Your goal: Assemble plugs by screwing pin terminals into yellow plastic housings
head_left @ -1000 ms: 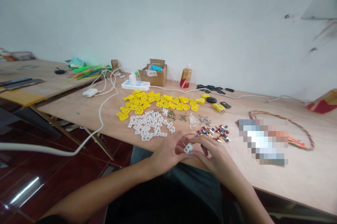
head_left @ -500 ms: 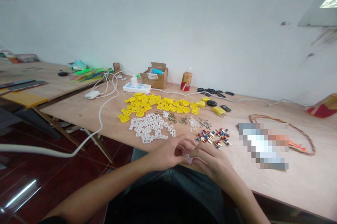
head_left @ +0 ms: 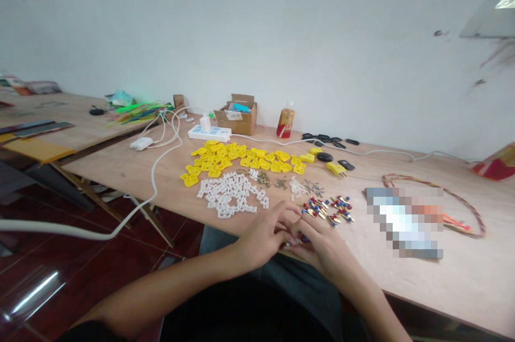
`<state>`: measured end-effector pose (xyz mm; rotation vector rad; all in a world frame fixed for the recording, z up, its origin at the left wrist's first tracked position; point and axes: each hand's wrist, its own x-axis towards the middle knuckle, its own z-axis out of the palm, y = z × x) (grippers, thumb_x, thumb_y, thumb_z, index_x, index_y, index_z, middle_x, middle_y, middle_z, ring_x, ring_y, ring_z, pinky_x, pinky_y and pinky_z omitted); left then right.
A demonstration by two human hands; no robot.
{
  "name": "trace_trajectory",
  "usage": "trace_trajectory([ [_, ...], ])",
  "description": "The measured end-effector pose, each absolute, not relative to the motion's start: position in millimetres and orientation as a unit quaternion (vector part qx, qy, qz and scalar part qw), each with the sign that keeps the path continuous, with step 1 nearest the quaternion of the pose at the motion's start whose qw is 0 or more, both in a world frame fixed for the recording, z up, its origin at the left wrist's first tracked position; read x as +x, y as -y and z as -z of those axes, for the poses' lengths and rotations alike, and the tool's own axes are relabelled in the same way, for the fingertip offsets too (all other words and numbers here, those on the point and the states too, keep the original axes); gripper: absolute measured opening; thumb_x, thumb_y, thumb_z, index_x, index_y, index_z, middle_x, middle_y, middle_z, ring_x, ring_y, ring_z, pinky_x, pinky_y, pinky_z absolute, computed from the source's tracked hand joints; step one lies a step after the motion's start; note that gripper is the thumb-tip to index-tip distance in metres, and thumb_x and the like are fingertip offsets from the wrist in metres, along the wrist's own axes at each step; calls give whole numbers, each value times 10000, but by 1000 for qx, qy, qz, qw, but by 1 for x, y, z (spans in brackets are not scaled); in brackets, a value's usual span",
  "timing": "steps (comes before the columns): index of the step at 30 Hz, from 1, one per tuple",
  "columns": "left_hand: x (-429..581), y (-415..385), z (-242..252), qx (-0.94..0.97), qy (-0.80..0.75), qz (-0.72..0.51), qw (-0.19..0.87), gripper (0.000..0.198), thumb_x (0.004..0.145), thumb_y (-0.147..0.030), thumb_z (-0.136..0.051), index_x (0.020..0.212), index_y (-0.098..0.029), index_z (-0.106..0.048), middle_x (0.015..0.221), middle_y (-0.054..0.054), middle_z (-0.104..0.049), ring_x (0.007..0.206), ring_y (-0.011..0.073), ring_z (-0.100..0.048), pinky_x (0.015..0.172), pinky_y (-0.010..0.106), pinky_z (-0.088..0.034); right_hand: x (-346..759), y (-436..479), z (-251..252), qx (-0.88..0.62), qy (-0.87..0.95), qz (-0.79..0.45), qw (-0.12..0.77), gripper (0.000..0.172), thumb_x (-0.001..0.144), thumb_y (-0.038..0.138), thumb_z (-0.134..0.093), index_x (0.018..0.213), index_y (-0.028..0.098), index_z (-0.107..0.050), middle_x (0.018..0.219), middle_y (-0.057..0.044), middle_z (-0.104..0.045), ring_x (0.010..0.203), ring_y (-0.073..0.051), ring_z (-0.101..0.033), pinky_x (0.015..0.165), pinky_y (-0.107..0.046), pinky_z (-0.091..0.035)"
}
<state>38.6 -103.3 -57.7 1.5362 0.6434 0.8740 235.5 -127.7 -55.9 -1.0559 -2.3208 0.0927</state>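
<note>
Plywood table (head_left: pixel 450 272) w/ heap of white plastic clips (head_left: pixel 225 194); L hand (head_left: pixel 261 237) & R hand (head_left: pixel 324 248) hold small white plastic part (head_left: pixel 293 243) in narrow pinch at table edge, part mostly hidden; blue-and-red metal crimp terminals (head_left: pixel 328 212) just beyond.

A plywood surface (head_left: pixel 120 166) carries a spread of yellow plastic plug housings (head_left: pixel 225 157), with a cluster of white plastic connector pieces (head_left: pixel 227 194) just in front of them. To the right lie blue- and red-tipped pin terminals (head_left: pixel 325 210) and a loop of twisted wire (head_left: pixel 462 193). Along the back stand a white power strip (head_left: pixel 209 133), an open cardboard box (head_left: pixel 235 125) and a plastic bottle (head_left: pixel 285 122).
</note>
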Motion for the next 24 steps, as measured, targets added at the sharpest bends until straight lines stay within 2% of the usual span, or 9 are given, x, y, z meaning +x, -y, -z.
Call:
trace_trajectory([
  [5, 42, 106, 57, 646, -284, -383, 597, 565, 776, 21, -620, 1277, -240, -643, 902, 1, -745, 792, 170, -735, 732, 252, -575, 234, 125, 61, -385, 863, -34, 325, 246, 968, 376, -737, 802, 231, -626, 862, -67, -721, 759, -229, -715, 645, -299, -556],
  [8, 43, 103, 57, 628, -286, -387, 612, 580, 773, 23, -637, 1290, -241, -643, 903, -2, -739, 789, 159, -725, 728, 237, -566, 235, 125, 59, -388, 856, -55, 336, 231, 1011, 360, -673, 822, 231, -643, 895, -71, -725, 781, -218, -716, 655, -290, -557],
  [13, 36, 94, 61, 611, -301, -432, 591, 503, 816, -3, -697, 1265, -225, -658, 874, -24, -662, 814, 148, -691, 814, 260, -568, 243, 125, 59, -401, 851, -63, 333, 202, 1063, 267, -569, 888, 227, -661, 961, -76, -736, 846, -214, -735, 731, -307, -591],
  [16, 30, 93, 62, 650, -317, -411, 556, 472, 826, 44, -650, 1208, -228, -701, 979, 6, -685, 969, 178, -712, 885, 282, -577, 250, 126, 64, -399, 859, -55, 317, 212, 1076, 252, -537, 933, 232, -693, 999, -81, -762, 900, -234, -751, 773, -337, -603],
  [20, 21, 96, 58, 707, -344, -374, 493, 496, 846, 68, -647, 1230, -240, -707, 1160, 38, -720, 1127, 213, -711, 984, 333, -582, 261, 132, 69, -391, 865, -65, 307, 144, 1063, 291, -595, 1041, 238, -727, 1056, -86, -768, 961, -244, -765, 811, -344, -619],
  [24, 14, 102, 48, 800, -339, -337, 362, 444, 908, 30, -684, 1261, -240, -699, 1286, 51, -731, 1236, 234, -675, 1116, 385, -520, 266, 139, 70, -419, 847, -69, 320, 168, 1043, 300, -633, 1176, 253, -725, 1179, -101, -735, 1005, -243, -771, 837, -347, -633],
])
